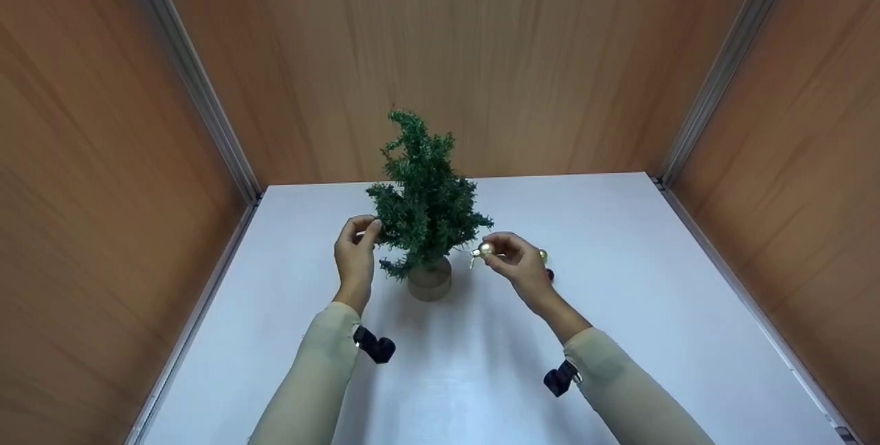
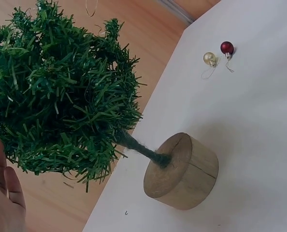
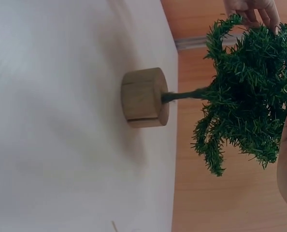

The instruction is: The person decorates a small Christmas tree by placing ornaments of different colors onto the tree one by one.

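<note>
Left hand [image 1: 355, 252] was pinching the left edge of a mini Christmas tree [image 1: 423, 197] on a white table [image 1: 639, 294], right hand [image 1: 521, 267] had a gold bauble [image 1: 487, 248] pinched just off its lower branches. Saw a second gold bauble [image 2: 209, 58] plus a dark red bauble [image 2: 226, 47] lying nearby.

In the head view, we see only parts of the red ball [image 1: 550, 274] and the loose gold ball [image 1: 544, 255], since the right hand [image 1: 517, 265] covers the rest. Edges of the left wrist view cost us part of the tree [image 2: 61, 92] and left hand [image 2: 6, 200]. In the right wrist view, we lose the pinched ball [image 1: 487, 248] entirely.
</note>
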